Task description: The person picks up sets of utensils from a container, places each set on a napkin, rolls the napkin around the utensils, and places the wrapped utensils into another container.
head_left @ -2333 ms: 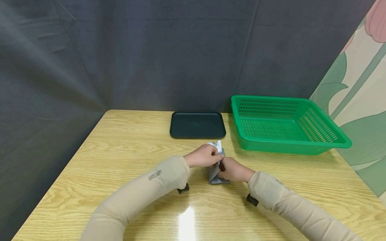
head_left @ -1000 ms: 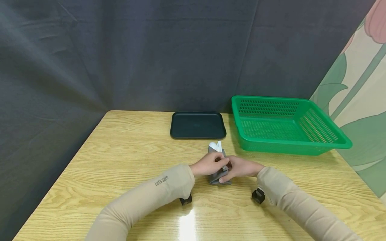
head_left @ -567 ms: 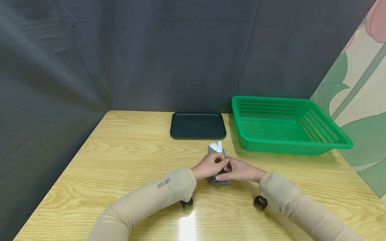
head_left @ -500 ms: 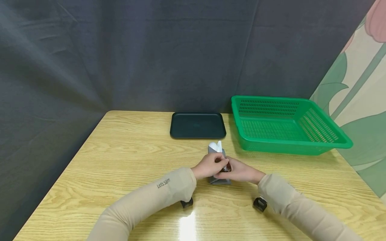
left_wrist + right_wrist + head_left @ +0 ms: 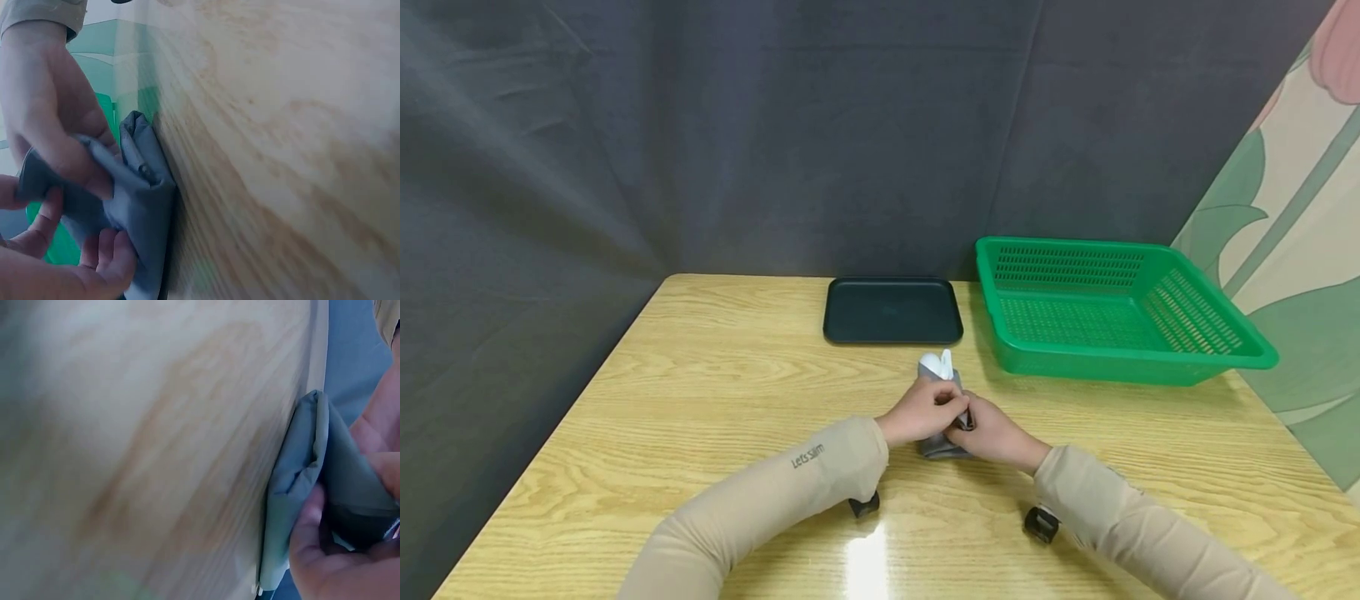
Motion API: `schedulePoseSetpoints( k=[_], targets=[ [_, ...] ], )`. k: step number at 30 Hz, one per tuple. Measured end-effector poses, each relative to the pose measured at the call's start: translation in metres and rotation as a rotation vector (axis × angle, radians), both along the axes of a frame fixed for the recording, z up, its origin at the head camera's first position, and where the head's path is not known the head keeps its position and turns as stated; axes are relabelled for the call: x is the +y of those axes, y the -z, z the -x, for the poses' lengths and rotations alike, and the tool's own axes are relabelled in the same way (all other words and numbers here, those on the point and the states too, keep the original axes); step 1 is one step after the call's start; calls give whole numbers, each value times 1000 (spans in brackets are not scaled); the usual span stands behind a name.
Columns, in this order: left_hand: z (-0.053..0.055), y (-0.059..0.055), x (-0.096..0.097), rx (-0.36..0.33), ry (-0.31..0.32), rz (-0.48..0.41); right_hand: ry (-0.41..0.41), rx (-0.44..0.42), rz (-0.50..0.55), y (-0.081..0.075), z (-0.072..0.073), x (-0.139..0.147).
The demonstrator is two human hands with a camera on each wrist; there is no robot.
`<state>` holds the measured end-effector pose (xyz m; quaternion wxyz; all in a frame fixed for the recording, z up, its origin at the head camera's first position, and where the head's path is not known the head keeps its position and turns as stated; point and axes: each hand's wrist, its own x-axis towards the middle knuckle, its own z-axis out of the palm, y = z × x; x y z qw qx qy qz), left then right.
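A bundle of thin grey fabric [image 5: 938, 447] lies on the table ahead of me, layered and creased, its far end showing a white rounded piece [image 5: 930, 363] and a narrow white strip [image 5: 947, 364]. My left hand [image 5: 921, 411] reaches over its middle, thumb and fingertips pinching the cloth. From the other side my right hand [image 5: 1000, 433] grips a raised fold, the thumb toward the near end. Both sets of fingertips meet closely. In the right wrist view, the grey fabric [image 5: 294, 469] stands in a curled flap between the hands. The hands cover the bundle's middle.
Behind the bundle, a black tray [image 5: 892, 337] lies flat near the back edge of the wooden table [image 5: 737, 358]. A green plastic basket [image 5: 1097, 364] stands at back right, overhanging the table's right edge. A dark curtain [image 5: 820, 142] hangs behind.
Both hands have shifted along the bundle toward me, the left also rightward; the white end shows more. Lately the left stays put while the right hand's fingers and wrist change position on the fabric.
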<state>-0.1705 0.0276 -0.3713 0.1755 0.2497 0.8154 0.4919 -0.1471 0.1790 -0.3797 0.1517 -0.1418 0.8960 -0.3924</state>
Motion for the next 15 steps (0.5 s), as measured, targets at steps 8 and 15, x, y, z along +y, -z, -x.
schedulePoseSetpoints(
  k=[8,15],
  targets=[
    [2,-1,-20,29,-77,163,46,31,-54,-1,-1,-2],
    [-11,4,-31,173,79,465,48,6,-69,-2,-2,-2]
  ],
)
